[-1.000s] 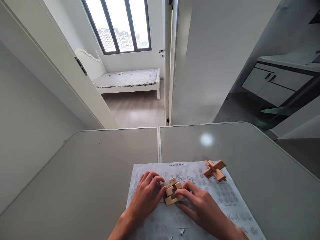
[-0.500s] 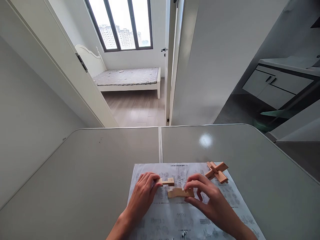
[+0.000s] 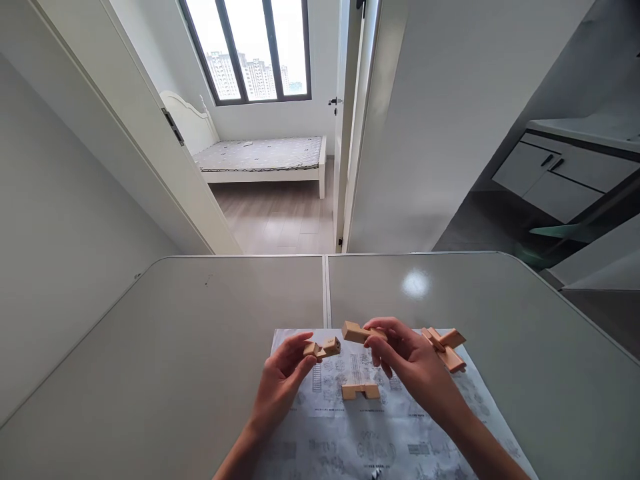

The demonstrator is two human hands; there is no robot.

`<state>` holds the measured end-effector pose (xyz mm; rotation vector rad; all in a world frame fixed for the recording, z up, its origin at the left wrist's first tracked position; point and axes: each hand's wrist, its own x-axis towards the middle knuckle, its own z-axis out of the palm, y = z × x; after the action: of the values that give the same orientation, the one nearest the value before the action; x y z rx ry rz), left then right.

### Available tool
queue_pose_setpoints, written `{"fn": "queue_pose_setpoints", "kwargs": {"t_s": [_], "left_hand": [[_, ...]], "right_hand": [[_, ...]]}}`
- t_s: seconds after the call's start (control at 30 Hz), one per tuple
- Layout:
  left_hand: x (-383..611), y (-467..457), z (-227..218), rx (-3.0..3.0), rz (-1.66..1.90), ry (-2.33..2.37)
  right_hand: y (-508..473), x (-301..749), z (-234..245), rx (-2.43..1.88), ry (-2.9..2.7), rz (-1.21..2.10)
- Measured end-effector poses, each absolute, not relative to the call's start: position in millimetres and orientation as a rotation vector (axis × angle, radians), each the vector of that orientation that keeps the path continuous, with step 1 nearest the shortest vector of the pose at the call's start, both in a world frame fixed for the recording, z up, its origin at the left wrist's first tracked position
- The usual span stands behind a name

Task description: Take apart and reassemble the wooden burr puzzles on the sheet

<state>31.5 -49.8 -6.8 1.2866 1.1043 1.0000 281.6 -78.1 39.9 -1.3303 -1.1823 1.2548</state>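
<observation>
Between the thumb and fingers of my left hand (image 3: pixel 286 373) is a short notched wooden block (image 3: pixel 330 347), raised over the paper. My right hand (image 3: pixel 407 360) pinches a longer wooden block (image 3: pixel 354 331) by its right end, its free left end pointing toward the left hand's block; the two blocks are apart. Below them, a third notched wooden block (image 3: pixel 361 391) lies on the printed paper sheet (image 3: pixel 340 447), its notch facing down toward me. Behind my right hand rests a cross-shaped cluster of interlocked wooden pieces (image 3: pixel 453 350), partly covered by that hand.
The grey table (image 3: pixel 150 373) has a pale seam (image 3: pixel 327 293) down its middle. A small dark bit (image 3: pixel 376 474) lies at the paper's near edge. Beyond the table stand an open doorway, a bed (image 3: pixel 265 157) and, at the right, white cabinets (image 3: pixel 560 170).
Both hands have lifted blocks off the paper and tilted them. My right hand has moved up and holds a block higher, while a notched block now lies uncovered on the paper.
</observation>
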Motion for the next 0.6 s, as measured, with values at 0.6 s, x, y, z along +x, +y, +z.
{"fn": "queue_pose_setpoints", "kwargs": {"t_s": [0.6], "left_hand": [[35.1, -52.1, -7.3, 1.11, 1.121, 1.131]], "right_hand": [[-65.7, 259.7, 44.8, -1.263, -1.462, 1.123]]}}
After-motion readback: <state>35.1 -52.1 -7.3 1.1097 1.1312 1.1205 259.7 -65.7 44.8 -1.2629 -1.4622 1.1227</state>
